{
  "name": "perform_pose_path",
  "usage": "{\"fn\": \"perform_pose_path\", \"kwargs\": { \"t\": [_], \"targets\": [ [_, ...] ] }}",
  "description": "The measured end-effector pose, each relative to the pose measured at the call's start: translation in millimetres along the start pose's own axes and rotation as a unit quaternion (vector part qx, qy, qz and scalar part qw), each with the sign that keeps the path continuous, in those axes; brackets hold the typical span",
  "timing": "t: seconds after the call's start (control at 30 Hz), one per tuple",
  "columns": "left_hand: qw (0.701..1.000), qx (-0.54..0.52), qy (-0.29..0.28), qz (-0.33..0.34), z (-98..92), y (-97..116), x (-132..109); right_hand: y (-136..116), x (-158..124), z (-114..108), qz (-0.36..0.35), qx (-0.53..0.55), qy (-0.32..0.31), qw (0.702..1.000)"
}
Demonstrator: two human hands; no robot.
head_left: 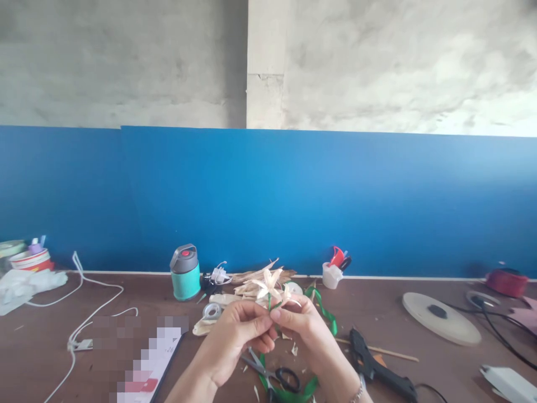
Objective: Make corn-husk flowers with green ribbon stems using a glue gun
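Note:
A cream-white handmade flower (269,284) with pointed petals and a green stem stands upright above my fingertips. My left hand (247,324) pinches its stem between thumb and fingers. Close against it, my right hand (300,319) is closed on a second, smaller pale flower (288,293), whose short green stem meets the first one. The fingertips of both hands nearly touch. Below them on the table lie open scissors (277,376) and green ribbon (310,390). Behind the hands is a pile of dry, pale husk strips (251,281), partly hidden.
Right of my hands lie a black glue gun (373,364) and a thin wooden stick (394,352). A teal flask (185,280), tape roll (212,311) and white cup of tools (331,275) stand farther back. A round translucent disc (453,327) lies right; white cable (100,284) trails left.

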State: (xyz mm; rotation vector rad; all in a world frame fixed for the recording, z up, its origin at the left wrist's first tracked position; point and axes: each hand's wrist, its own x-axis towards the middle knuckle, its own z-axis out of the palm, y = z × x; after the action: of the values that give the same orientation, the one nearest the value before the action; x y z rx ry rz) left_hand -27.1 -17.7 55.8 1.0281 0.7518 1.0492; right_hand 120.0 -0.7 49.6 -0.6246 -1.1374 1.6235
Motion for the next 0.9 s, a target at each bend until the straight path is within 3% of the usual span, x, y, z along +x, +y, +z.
{"fn": "perform_pose_path", "kwargs": {
  "t": [0.17,0.4,0.6,0.73,0.9],
  "targets": [
    [0.999,-0.033,0.003,-0.02,1.2,0.7,2.7,-3.1,-0.5,2.5,0.002,0.013,0.004,1.0],
    [0.998,-0.064,0.008,0.0,-1.8,-4.2,5.0,-4.8,-3.2,6.9,-0.015,0.01,-0.01,1.0],
    [0.994,-0.066,0.085,0.032,-3.8,-4.8,10.2,-5.2,-1.0,4.5,-0.001,-0.073,-0.011,0.997],
    [0.992,-0.067,0.101,0.034,-6.6,-4.9,15.1,1.6,4.1,-0.3,-0.004,-0.133,-0.055,0.99],
    [0.99,-0.032,0.117,0.072,-12.3,-6.1,18.3,17.4,9.2,-9.3,0.042,-0.226,-0.032,0.973]
  ]
}}
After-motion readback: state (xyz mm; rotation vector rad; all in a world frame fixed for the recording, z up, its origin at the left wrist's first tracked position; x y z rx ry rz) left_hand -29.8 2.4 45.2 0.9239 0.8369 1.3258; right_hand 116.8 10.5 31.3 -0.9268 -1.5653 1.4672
